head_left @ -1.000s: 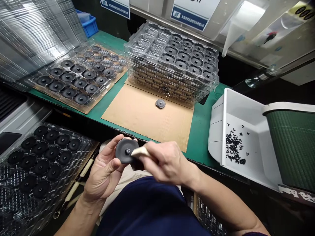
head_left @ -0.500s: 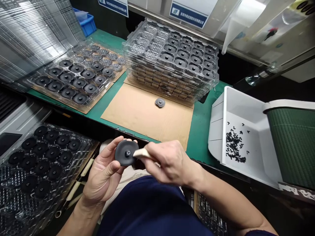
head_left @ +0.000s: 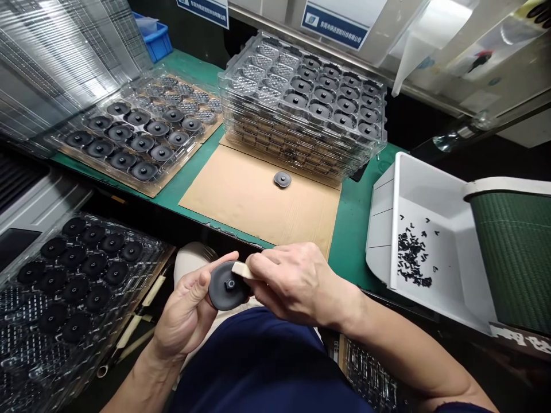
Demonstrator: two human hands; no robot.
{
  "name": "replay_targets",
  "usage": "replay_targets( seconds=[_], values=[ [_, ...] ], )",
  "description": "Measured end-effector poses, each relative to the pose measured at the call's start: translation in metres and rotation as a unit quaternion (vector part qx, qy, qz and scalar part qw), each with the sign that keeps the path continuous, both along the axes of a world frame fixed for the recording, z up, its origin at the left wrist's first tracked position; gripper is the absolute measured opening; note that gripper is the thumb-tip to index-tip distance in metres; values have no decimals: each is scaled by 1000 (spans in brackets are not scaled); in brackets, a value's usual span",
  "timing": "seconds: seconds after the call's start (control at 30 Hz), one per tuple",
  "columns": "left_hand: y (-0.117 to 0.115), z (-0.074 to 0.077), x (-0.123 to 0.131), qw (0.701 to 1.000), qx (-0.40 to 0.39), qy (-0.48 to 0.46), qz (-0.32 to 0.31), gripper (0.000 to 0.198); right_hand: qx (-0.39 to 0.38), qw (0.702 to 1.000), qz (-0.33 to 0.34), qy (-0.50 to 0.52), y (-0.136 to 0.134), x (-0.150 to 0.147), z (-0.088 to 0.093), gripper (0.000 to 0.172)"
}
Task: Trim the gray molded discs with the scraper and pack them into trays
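Note:
My left hand (head_left: 189, 307) grips a black plastic disc (head_left: 221, 293) by its edge, with the face that has a small raised stub turned up towards me. In my right hand (head_left: 297, 281) is a folded cream-coloured pad (head_left: 241, 269), pinched between thumb and fingers. The pad's tip touches the upper right part of the disc, near its rim. Part of the disc is hidden behind the right hand's fingers. Another, similar dark disc (head_left: 282, 179) lies alone on a cardboard sheet (head_left: 241, 195) beyond my hands.
Stacked clear trays (head_left: 297, 129) with black discs stand at the back. A half-filled tray (head_left: 142, 140) lies on the bench's left, another tray (head_left: 92, 264) lower left. On the right, a grey bin (head_left: 451, 252) holds small black pieces beside a green conveyor belt (head_left: 512, 246).
The disc has turned and shifted slightly right and down in my left hand. The pad has moved from beside the stub to the disc's upper edge.

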State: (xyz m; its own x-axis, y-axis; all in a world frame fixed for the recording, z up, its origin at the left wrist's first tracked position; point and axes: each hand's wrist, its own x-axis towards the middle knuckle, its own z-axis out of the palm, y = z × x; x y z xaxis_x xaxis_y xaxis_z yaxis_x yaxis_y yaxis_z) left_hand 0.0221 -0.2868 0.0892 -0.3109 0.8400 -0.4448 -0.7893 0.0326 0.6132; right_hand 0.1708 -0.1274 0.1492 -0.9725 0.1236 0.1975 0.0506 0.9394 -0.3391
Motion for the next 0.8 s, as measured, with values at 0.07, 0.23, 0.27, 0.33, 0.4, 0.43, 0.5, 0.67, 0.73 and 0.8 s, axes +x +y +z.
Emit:
replay_targets(
  seconds=[0.07,0.23,0.27,0.33,0.4,0.43,0.5,0.67,0.73,0.8],
  values=[
    [0,-4,-4,1000,-2,-2,-30,41,5,1000,9,-5,0,-1,0,20],
    [0,-11,-7,993,10,-73,-91,28,20,999,31,-21,0,-8,0,19],
    [0,-12,-7,991,8,-90,-99,28,27,998,42,-25,0,-10,1,15],
    [0,-11,-6,986,1,-116,-116,32,45,996,69,-24,-1,-14,3,6],
    [0,-10,-6,983,2,-132,-124,34,53,995,86,-20,-1,-17,5,10],
    [0,-10,-6,984,6,-136,-116,33,48,995,80,-21,-1,-18,5,9],
    [1,-9,-8,991,12,-119,-67,34,13,999,29,-33,-3,-18,3,10],
    [7,-5,-10,998,28,28,59,55,-158,983,-81,-51,-14,-13,-6,20],
    [11,-1,-6,994,39,72,73,55,-223,970,-87,-30,-20,-13,-7,18],
    [14,5,-2,989,51,105,91,55,-262,960,-94,-3,-25,-14,-6,15]
  ],
)
